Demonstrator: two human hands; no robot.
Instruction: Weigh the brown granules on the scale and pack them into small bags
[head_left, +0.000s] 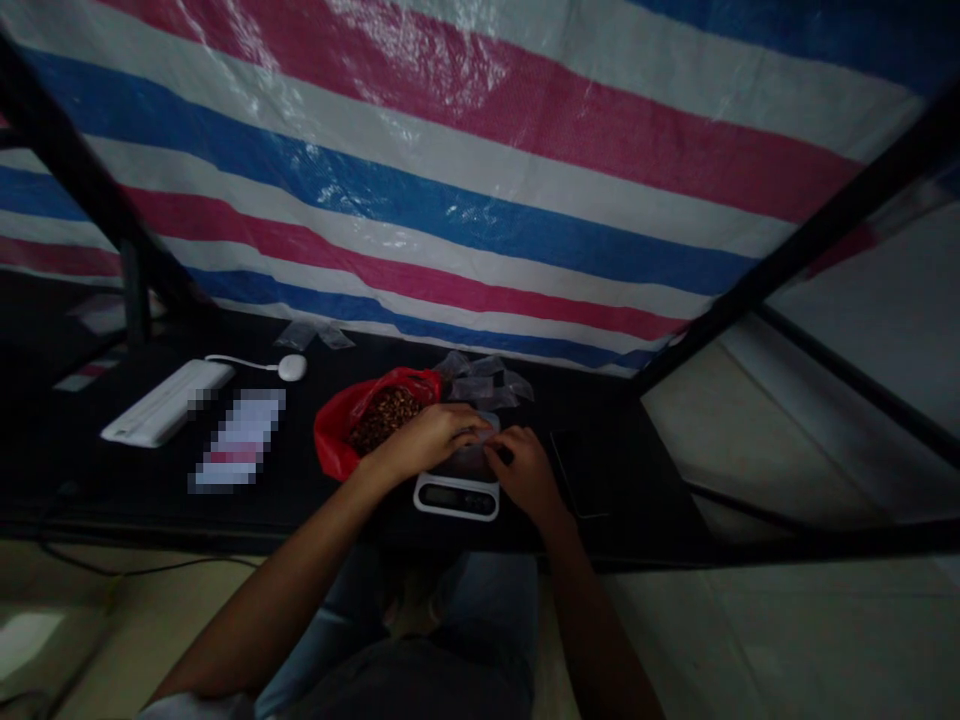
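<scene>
My left hand (442, 435) reaches in over a white digital scale (457, 497), its fingers bent toward the right. Facing it, my right hand (523, 468) curls thumb and forefinger together above the scale's right side. Between the fingertips is what looks like a small clear plastic bag (489, 424), faint in the dim light. A red plastic bag (334, 440) stands open beside my left wrist, filled with small brown dried pieces (386, 415). My left forearm passes in front of its right side. The scale's display is too dark to read.
Behind the scale lie several clear plastic bags (491, 385), and more clear bags (311, 334) lie farther left. A white device (169, 403) with a corded white puck (292, 368) and a blurred-out rectangle (240, 440) sit left. A dark flat slab (581, 475) is right. Striped sheeting (450, 200) hangs behind.
</scene>
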